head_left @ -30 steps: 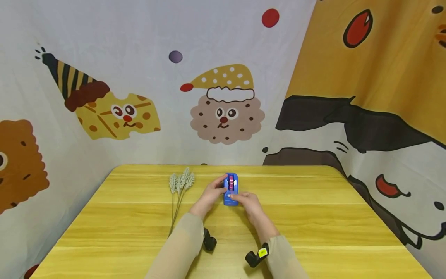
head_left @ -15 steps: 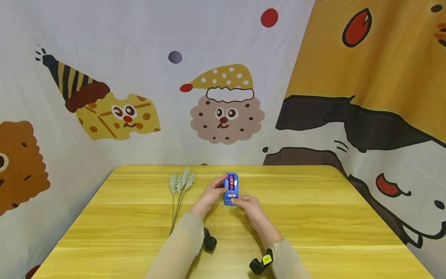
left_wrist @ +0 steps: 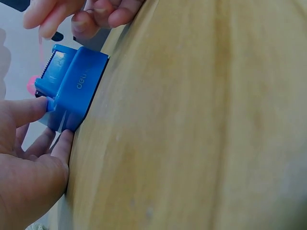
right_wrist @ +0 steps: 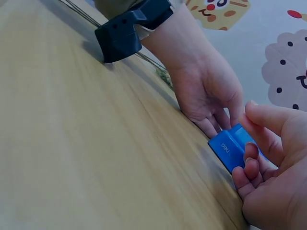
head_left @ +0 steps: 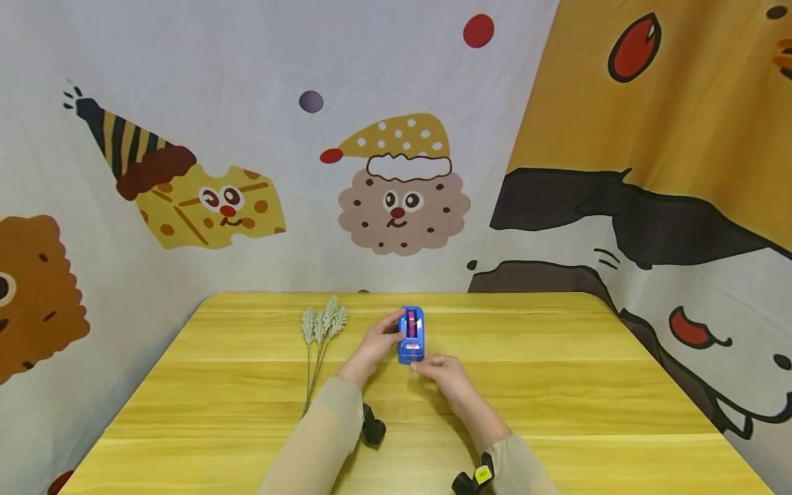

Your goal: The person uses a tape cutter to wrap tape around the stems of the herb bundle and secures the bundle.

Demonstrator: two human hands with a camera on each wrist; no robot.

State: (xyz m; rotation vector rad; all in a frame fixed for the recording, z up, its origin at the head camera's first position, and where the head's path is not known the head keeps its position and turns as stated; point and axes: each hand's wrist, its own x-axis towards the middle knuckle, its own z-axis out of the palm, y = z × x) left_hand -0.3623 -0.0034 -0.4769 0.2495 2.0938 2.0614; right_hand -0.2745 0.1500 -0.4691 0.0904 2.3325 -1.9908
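left hand (head_left: 375, 346): thumb on one side and fingers on the other, gripping the blue tape dispenser (head_left: 414, 342), which sits upright on the wooden table (head_left: 247, 371) just right of that hand. grip is low on the flank, leaving the slot with the pink tape roll (head_left: 411, 324) and the cutter end uncovered; presumably this braces the base against a pull.

right hand (head_left: 450, 378): thumb and index finger pressed together just off the dispenser's near end, other fingers curled in; they appear to pinch a thin pinkish strip of tape (left_wrist: 41, 48), held up above the cutter, probably to keep it taut. wheat-like sprigs (head_left: 319, 328) lie left of the left hand, well apart from the dispenser.

views compared: only the left wrist camera shows the strip, the toothed edge (left_wrist: 49, 64) and a readable "deli" mark. head view alone shows the roll's seat from above; right wrist view gives the right hand's curled fingers up close, but the strip cannot be made out there
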